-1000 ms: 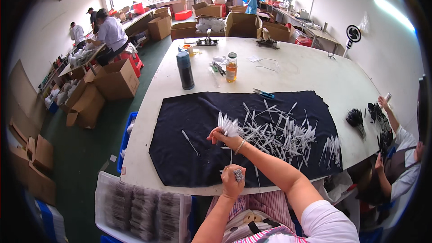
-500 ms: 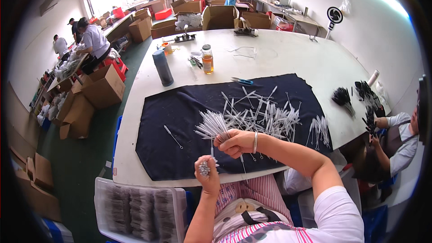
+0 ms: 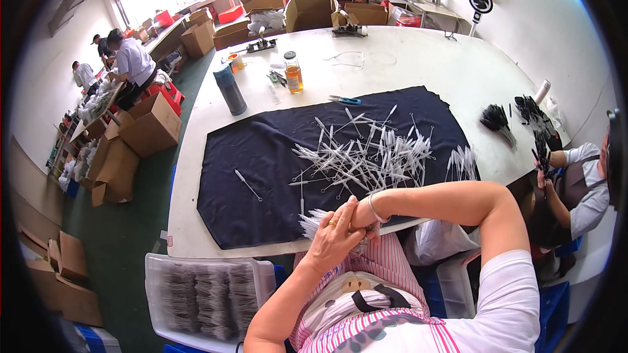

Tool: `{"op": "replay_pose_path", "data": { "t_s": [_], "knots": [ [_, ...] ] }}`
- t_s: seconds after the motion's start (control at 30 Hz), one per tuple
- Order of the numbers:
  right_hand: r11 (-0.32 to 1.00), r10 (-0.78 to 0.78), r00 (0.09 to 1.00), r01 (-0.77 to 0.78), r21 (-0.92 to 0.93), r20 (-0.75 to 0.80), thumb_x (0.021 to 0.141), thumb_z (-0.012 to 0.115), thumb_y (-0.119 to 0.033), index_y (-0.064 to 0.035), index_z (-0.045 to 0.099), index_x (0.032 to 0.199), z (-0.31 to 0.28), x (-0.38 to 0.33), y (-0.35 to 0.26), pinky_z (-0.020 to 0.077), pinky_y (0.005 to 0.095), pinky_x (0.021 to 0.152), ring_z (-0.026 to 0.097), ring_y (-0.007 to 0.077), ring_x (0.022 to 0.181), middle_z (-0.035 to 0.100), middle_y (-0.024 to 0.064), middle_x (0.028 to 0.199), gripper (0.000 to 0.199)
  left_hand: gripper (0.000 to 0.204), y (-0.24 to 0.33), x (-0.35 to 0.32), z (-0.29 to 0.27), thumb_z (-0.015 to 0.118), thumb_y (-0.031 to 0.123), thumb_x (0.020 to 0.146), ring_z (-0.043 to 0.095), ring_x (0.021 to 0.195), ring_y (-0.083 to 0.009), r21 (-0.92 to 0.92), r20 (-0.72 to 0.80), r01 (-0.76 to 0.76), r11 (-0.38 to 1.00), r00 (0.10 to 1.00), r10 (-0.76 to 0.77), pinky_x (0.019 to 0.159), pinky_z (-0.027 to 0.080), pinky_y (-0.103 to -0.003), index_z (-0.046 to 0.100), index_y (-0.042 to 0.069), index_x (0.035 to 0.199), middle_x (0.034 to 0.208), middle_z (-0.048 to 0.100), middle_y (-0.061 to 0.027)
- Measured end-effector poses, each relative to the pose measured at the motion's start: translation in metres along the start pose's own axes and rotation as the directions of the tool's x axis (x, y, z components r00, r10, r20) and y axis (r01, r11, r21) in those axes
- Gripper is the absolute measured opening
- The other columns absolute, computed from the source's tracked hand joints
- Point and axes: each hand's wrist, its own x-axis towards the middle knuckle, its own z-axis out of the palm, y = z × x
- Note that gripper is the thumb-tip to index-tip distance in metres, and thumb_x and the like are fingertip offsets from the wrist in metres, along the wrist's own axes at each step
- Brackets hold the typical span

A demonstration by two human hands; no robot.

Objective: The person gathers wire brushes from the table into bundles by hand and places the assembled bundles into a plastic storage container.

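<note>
The person's two hands meet just past the near edge of the white table (image 3: 451, 68), the left hand (image 3: 330, 240) laid over the right hand (image 3: 362, 214). A bundle of small white bristle brushes (image 3: 313, 223) juts out to the left of the joined hands — how each set of fingers closes on it is hidden by the overlap, so I cannot tell which hand grips it. Beyond them, on the navy cloth (image 3: 226, 222), lies a loose, tangled heap of white brushes (image 3: 376, 157) with wire stems; a single brush (image 3: 248, 185) rests well apart on the left, and a smaller cluster of brushes (image 3: 462, 163) lies near the right edge. Blue-handled snips (image 3: 347, 100) sit at the far edge of the cloth. Farther back stand a dark bottle (image 3: 230, 90) and a glass jar (image 3: 293, 73) of amber liquid. At lower left, a translucent plastic bin (image 3: 264, 284) holds packed rows of thin greyish pieces.
</note>
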Motion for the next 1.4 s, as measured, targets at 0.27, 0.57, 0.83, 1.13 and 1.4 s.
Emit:
{"op": "replay_pose_path", "data": {
  "t_s": [0.27,0.57,0.83,1.13,1.4],
  "knots": [
    [0.876,-0.164,0.986,0.125,0.465,0.043,0.084,0.041,-0.029,0.0051,0.050,0.099,-0.028,-0.032,-0.021,0.0534,0.0423,0.063,0.060,0.0238,0.059,0.054,0.0142,0.072,0.038,0.015,-0.019,0.017,0.002,0.059,0.009,0.069,0.057,0.082,-0.0233,0.068,-0.301,0.119,0.991,0.949,-0.093,0.081,0.038,-0.034,0.053,0.009,0.083,0.105,0.055,-0.0172],
    [0.304,-0.952,-0.017,0.081,-0.949,-0.307,0.087,0.036,-0.044,-0.0123,0.063,0.083,-0.014,0.018,-0.050,0.0423,0.0412,0.077,0.058,0.0239,0.082,0.061,0.0050,0.089,0.042,0.025,-0.028,0.014,0.031,0.058,0.009,0.079,0.057,0.091,-0.0220,-0.660,-0.162,0.514,0.547,0.614,-0.773,0.079,0.042,-0.032,0.052,0.005,0.103,0.088,0.061,-0.0104],
    [0.716,-0.560,0.603,0.008,-0.698,-0.568,0.088,0.028,-0.047,-0.0076,0.065,0.077,-0.001,0.032,-0.065,0.0296,0.0435,0.090,0.056,0.0273,0.088,0.062,0.0103,0.085,0.055,0.025,-0.042,0.001,0.040,0.052,-0.003,0.075,0.055,0.092,-0.0200,-0.610,-0.368,0.224,0.760,0.769,-0.523,0.082,0.041,-0.030,0.055,0.004,0.099,0.094,0.058,-0.0062],
    [-0.025,-0.990,0.140,0.053,-0.998,0.032,0.074,0.053,-0.033,-0.0099,0.055,0.071,-0.009,0.027,-0.035,0.0450,0.0311,0.050,0.054,0.0180,0.059,0.050,0.0010,0.065,0.023,0.026,-0.056,-0.019,0.054,0.057,0.001,0.074,0.052,0.092,-0.0177,-0.691,-0.218,0.348,0.634,0.736,-0.641,0.077,0.044,-0.029,0.051,0.003,0.098,0.096,0.052,-0.0074],
    [-0.163,-0.987,0.004,-0.035,-0.986,0.163,0.071,0.059,-0.033,-0.0104,0.048,0.058,-0.025,0.043,-0.039,0.0391,0.0303,0.041,0.048,0.0162,0.043,0.043,0.0012,0.056,0.029,0.021,-0.067,-0.021,0.046,0.064,0.008,0.070,0.057,0.081,-0.0205,-0.361,-0.162,0.525,0.771,0.779,-0.606,0.068,0.046,-0.031,0.056,0.006,0.090,0.087,0.056,-0.0074]
  ]
}}
